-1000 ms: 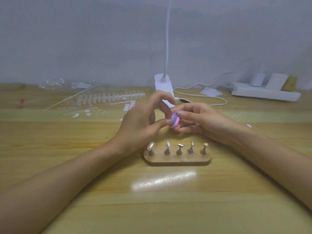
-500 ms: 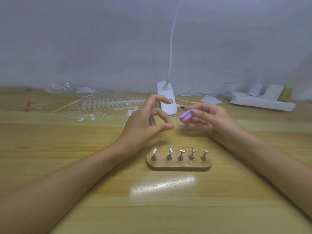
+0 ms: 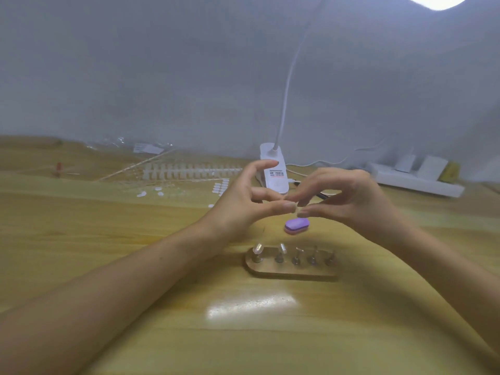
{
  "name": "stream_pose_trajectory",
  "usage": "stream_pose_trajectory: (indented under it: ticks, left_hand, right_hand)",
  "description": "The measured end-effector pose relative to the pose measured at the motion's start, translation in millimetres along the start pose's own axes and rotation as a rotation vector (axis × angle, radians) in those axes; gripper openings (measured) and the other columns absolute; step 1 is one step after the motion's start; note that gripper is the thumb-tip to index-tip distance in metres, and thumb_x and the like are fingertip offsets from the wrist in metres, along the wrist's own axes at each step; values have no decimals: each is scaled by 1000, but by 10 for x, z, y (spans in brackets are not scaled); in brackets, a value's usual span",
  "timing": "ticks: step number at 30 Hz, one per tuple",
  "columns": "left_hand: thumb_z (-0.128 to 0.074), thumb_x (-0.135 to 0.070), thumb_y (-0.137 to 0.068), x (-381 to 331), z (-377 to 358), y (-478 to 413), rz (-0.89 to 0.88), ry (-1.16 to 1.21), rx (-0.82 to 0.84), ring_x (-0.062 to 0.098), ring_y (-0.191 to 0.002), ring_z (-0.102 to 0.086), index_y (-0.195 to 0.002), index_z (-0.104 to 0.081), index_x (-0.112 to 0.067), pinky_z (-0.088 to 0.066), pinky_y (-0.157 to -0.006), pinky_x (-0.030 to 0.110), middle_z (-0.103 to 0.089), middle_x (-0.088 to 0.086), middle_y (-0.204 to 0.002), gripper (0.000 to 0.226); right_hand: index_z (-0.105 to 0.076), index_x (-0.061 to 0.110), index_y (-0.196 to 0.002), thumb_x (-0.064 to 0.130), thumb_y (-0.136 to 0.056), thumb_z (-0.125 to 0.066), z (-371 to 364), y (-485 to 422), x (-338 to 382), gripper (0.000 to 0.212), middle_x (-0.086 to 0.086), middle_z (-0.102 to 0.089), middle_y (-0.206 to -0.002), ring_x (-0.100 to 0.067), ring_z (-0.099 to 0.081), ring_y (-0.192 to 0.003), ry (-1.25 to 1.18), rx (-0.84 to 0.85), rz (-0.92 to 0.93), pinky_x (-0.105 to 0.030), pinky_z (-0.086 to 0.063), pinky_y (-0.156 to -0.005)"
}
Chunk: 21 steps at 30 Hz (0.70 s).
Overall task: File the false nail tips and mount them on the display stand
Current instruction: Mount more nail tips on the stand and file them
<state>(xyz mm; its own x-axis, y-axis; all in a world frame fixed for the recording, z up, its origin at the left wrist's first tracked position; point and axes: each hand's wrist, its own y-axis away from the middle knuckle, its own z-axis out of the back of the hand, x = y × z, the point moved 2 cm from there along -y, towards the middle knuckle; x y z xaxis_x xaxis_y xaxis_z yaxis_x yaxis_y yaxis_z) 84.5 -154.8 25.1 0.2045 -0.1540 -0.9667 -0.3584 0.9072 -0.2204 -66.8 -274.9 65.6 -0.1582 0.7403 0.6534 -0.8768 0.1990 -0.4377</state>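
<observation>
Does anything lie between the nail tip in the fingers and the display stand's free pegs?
Only the purple file block, lying on the table below the nail tip, before the display stand. Passing above it looks free.

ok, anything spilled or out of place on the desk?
Only a minor mess: loose nail tips lie scattered on the left of the table, beside their strip. The display stand sits flat, nothing tipped. The left hand and right hand pinch one nail tip between them.

Glossy wood table (image 3: 108, 239); wooden stand (image 3: 292, 270) with metal pegs (image 3: 296, 257); matt purple file block (image 3: 296, 226); white plastic lamp base (image 3: 274, 169).
</observation>
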Motion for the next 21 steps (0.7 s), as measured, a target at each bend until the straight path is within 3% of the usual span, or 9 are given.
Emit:
stream_pose_trajectory:
  ticks: [2,4,9,17,19,21]
  left_hand:
    - [-79,-27,-77,-61,7,10,33,6,11,-1,-87,-68,-141,-36,-34,-46,-74,6,-77,-7,-89,77]
    - [-79,-28,-77,-147,-17,27,58,-7,36,-8,-79,-66,-141,-35,-33,-42,-58,0,-77,-9,-89,77]
    - [-78,-29,-78,-321,-41,62,100,-44,39,-13,-69,-62,-140,-37,-33,-38,-51,-1,-77,-11,-90,74]
    - [-80,-34,-77,-409,-135,112,96,-136,9,-14,-79,-63,-141,-35,-36,-35,-67,19,-76,-14,-87,78]
    - [-81,-36,-77,-400,-171,123,49,-224,-11,-12,-74,-61,-143,-33,-36,-36,-75,22,-74,-17,-83,82]
    - [-81,-46,-73,-391,-186,153,-39,-394,-45,-3,-67,-53,-146,-28,-40,-37,-73,26,-70,-21,-82,91]
  right_hand:
    - [-77,7,-95,16,-73,-79,-1,48,52,23,1,-72,-89,-19,-70,-83,6,-44,16,-28,-58,-70]
    - [-77,6,-91,18,-74,-78,6,97,109,21,-1,-72,-86,-20,-70,-81,36,-96,50,-33,-59,-68]
    - [-76,11,-94,18,-77,-77,29,181,225,18,2,-72,-91,-15,-70,-82,104,-143,88,-17,-54,-62]
    - [-76,11,-93,19,-77,-78,73,258,255,18,8,-73,-87,-14,-72,-80,115,-147,59,-24,-55,-57]
    - [-77,13,-90,19,-76,-79,79,282,238,16,8,-74,-84,-13,-72,-79,116,-149,39,-24,-54,-57]
    - [-77,16,-86,24,-75,-80,87,319,205,14,7,-75,-83,-13,-72,-82,104,-153,5,-25,-55,-58]
